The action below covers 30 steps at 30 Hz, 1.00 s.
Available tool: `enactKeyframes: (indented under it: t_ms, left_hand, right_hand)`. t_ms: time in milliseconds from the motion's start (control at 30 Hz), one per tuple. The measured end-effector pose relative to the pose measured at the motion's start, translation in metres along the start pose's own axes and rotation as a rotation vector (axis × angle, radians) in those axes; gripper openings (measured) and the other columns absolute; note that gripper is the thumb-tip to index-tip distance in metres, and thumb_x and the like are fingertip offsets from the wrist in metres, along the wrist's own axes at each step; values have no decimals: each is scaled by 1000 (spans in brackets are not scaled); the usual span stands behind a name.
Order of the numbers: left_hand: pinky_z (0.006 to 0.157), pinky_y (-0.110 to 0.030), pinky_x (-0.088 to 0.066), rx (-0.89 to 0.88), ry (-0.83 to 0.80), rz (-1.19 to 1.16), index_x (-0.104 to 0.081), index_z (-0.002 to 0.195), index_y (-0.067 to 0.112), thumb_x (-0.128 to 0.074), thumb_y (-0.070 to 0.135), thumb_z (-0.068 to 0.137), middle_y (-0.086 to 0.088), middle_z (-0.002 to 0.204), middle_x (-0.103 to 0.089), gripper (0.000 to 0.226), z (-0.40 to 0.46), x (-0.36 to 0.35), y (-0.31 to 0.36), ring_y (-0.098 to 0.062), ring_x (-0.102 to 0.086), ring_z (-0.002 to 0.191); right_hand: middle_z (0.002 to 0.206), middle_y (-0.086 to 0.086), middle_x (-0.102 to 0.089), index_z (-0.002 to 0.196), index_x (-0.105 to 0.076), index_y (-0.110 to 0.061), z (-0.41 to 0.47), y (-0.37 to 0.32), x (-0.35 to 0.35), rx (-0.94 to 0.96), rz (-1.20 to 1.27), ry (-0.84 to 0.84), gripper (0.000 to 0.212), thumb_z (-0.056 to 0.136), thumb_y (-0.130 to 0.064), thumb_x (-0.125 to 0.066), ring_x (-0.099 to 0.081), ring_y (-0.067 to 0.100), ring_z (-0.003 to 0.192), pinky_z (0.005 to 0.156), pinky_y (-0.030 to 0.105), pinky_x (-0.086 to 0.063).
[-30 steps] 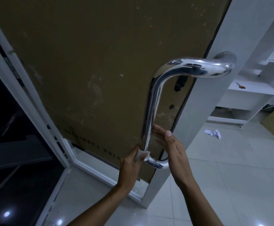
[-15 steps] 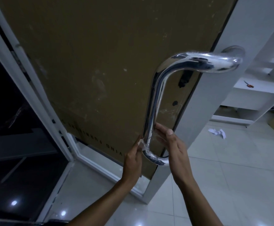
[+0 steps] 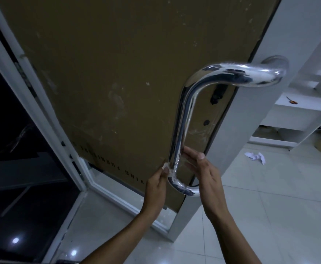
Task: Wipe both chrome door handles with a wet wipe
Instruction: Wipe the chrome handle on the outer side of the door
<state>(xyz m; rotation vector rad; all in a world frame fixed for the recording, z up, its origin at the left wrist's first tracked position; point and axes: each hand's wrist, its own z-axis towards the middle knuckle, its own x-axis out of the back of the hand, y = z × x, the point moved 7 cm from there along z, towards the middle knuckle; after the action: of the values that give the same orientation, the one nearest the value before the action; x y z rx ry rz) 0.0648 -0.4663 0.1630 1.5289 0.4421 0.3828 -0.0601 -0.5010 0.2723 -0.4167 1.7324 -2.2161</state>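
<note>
A long chrome door handle [image 3: 184, 115] curves down the edge of a door covered in brown cardboard [image 3: 108, 82]. Only this one handle is in view. My left hand [image 3: 155, 187] pinches a small white wet wipe [image 3: 167, 169] against the left side of the handle's lower bend. My right hand [image 3: 203, 174] is on the other side of the bar, its fingers reaching behind the bar at the same height; whether they hold the wipe there is hidden.
The white door frame [image 3: 251, 92] stands right of the handle. White shelves [image 3: 304, 107] carry a small orange-handled tool [image 3: 291, 101]. Crumpled white paper [image 3: 255, 157] lies on the pale tiled floor [image 3: 270, 206]. A dark glass panel [image 3: 12, 149] is at the left.
Both hands have slid a little upward along the lower part of the handle with the wipe. The camera has shifted slightly, so the handle sits further right in view.
</note>
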Motion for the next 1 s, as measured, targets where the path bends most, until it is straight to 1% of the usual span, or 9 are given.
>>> enactKeyframes:
  t_ms: [100,200,400,500,633,767,833,900,1000]
  left_hand:
    - [83,-3,-43,-208,73,160,-61,124,25,-49,33,95,14,112,-70,33,-1,3,12,8,-62,102]
    - [98,-3,-35,-316,92,227,-51,128,26,-48,24,94,15,122,-58,34,-9,1,6,19,-50,113]
    - [100,-15,-43,-343,-19,450,-46,134,20,-59,3,92,2,118,-64,47,-8,4,-24,-12,-62,109]
    - [97,-10,-42,-301,39,412,-50,132,18,-58,5,93,3,117,-64,42,-8,5,-22,-11,-63,107]
    - [83,-1,-41,-181,67,209,-57,129,27,-48,29,97,16,112,-67,33,2,5,-4,17,-59,96]
    - [67,-3,-45,-64,-23,138,-66,98,44,-38,55,92,23,84,-71,30,20,5,17,13,-62,80]
    - [66,-4,-45,12,-80,133,-64,94,48,-37,55,94,28,83,-69,28,28,5,19,16,-61,79]
    - [68,-3,-44,63,-128,110,-62,98,48,-37,44,101,35,88,-67,25,31,5,16,21,-59,86]
    - [67,0,-42,67,-122,111,-65,99,40,-40,44,99,32,90,-69,26,21,7,12,18,-60,87]
  right_hand:
    - [123,-15,-67,125,-64,-27,1,-1,0,4,1,0,48,99,-48,-30,-59,3,120,100,16,-44]
    - [123,-15,-67,123,-65,-29,1,-1,-1,3,-8,12,46,100,-47,-30,-59,3,119,101,19,-45]
    - [126,-11,-67,126,-64,-23,-1,0,-1,-16,-19,27,48,100,-45,-31,-58,6,121,107,35,-44]
    - [125,-13,-66,126,-64,-25,-3,-2,-1,-16,-27,27,47,100,-46,-31,-58,4,121,106,33,-44]
    - [125,-12,-67,126,-64,-25,-2,-3,-1,-19,-34,35,47,99,-45,-31,-59,5,120,106,33,-44]
    - [123,-11,-68,122,-65,-29,-3,-4,-1,-24,-29,53,44,98,-46,-32,-60,5,119,105,31,-45]
    - [121,-12,-69,119,-66,-32,-3,-5,-2,-14,-22,56,42,98,-44,-32,-61,6,118,103,27,-46]
    - [120,-13,-69,117,-66,-33,-3,-7,-3,-10,-14,52,41,99,-43,-31,-61,5,117,100,22,-47]
    - [122,-11,-69,121,-66,-28,-5,-5,-2,-13,-10,49,45,98,-44,-31,-61,6,117,100,21,-47]
